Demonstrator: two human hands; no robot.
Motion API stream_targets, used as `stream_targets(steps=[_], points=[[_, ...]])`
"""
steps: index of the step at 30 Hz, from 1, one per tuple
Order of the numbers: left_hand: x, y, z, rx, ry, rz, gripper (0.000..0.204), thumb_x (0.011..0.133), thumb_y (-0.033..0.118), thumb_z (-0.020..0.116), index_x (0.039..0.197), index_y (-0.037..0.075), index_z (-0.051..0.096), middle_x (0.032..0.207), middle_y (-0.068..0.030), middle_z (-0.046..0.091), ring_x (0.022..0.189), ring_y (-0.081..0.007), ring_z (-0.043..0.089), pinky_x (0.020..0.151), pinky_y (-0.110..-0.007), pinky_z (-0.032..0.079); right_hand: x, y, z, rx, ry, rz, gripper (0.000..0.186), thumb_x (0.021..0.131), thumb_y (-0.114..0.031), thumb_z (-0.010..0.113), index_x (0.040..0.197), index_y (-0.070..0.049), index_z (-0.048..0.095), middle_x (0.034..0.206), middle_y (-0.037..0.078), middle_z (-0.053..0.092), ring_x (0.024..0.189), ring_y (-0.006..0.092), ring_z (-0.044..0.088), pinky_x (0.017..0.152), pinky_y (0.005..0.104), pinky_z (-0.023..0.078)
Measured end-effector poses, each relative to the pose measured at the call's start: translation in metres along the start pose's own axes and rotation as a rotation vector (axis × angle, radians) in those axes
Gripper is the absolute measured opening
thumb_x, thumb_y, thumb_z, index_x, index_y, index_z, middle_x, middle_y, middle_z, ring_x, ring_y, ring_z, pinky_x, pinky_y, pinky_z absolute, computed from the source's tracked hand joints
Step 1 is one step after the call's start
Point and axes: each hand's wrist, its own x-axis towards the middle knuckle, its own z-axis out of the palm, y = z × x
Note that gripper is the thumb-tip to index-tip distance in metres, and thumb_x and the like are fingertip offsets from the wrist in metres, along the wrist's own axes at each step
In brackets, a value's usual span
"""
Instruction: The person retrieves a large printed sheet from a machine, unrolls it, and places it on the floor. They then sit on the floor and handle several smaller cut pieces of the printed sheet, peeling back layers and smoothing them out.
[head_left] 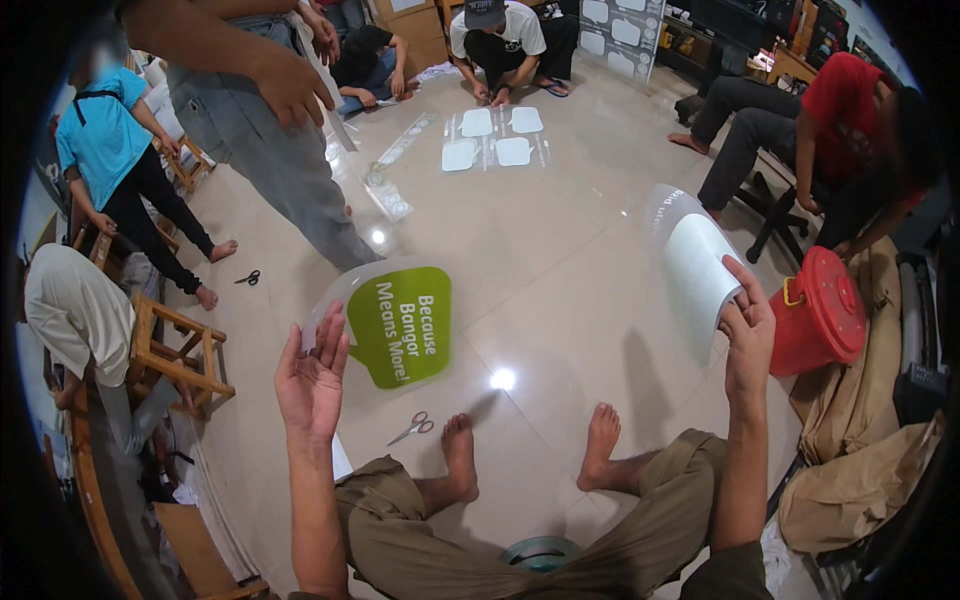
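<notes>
My left hand (312, 385) is open, palm up, at the near left edge of a green speech-bubble sticker (392, 328) with white lettering on a clear sheet; whether it touches the sheet I cannot tell. My right hand (745, 320) grips a curled sheet (690, 265) with white backing and a clear lettered margin. Scissors with grey and red handles (410, 428) lie on the tiled floor (540, 330) near my bare feet (530, 455). A round green seat (540, 555) shows beneath me.
A person stands at left (265, 180); others sit or crouch around (500, 55), one in red (840, 120). White bubble cutouts (478, 125), a long strip (395, 170) and black scissors (248, 277) lie on the floor. A red lidded bucket (820, 315), brown wrapping (850, 480) and wooden stool (175, 355) stand or lie around.
</notes>
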Motion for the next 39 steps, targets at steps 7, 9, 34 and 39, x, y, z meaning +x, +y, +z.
stream_targets(steps=[7,9,34,39], points=[[0.002,-0.005,0.005,0.111,0.016,0.024,0.044,0.102,0.027,0.046,0.128,-0.009,0.046,0.134,-0.0229,0.053,0.116,-0.0262,0.06,0.098,-0.035,0.051,0.007,0.009,-0.011,-0.016,0.026,-0.032,0.039,0.092,-0.005,0.055,0.13,0.002,0.054,0.109,0.011,0.065,0.094,0.0113,0.061,0.081,0.0242,0.047],[0.0,-0.009,0.015,0.164,0.087,0.042,0.038,0.101,0.026,0.049,0.12,-0.006,0.056,0.125,-0.0185,0.061,0.107,-0.0219,0.063,0.09,-0.031,0.053,0.007,0.012,-0.011,-0.047,0.029,-0.081,0.034,0.092,-0.003,0.055,0.126,0.002,0.057,0.105,0.008,0.066,0.091,0.01,0.061,0.079,0.023,0.047],[-0.015,-0.052,0.014,0.243,-0.262,-0.563,0.049,0.095,0.017,0.048,0.128,-0.019,0.045,0.139,-0.0302,0.045,0.133,-0.0399,0.043,0.117,-0.052,0.026,-0.073,0.014,0.105,-0.657,-0.711,-0.606,0.009,0.072,-0.016,0.076,0.077,-0.009,0.074,0.155,0.013,0.031,0.145,0.0381,0.015,0.11,0.0558,0.023],[-0.029,-0.056,0.011,0.356,-0.462,-0.701,0.05,0.092,0.02,0.054,0.127,-0.015,0.05,0.127,-0.0249,0.058,0.122,-0.0354,0.054,0.11,-0.046,0.034,-0.07,0.035,0.1,-0.64,-0.755,-0.71,0.005,0.076,-0.013,0.072,0.077,-0.008,0.072,0.127,0.014,0.06,0.128,0.0286,0.048,0.108,0.0477,0.031]])
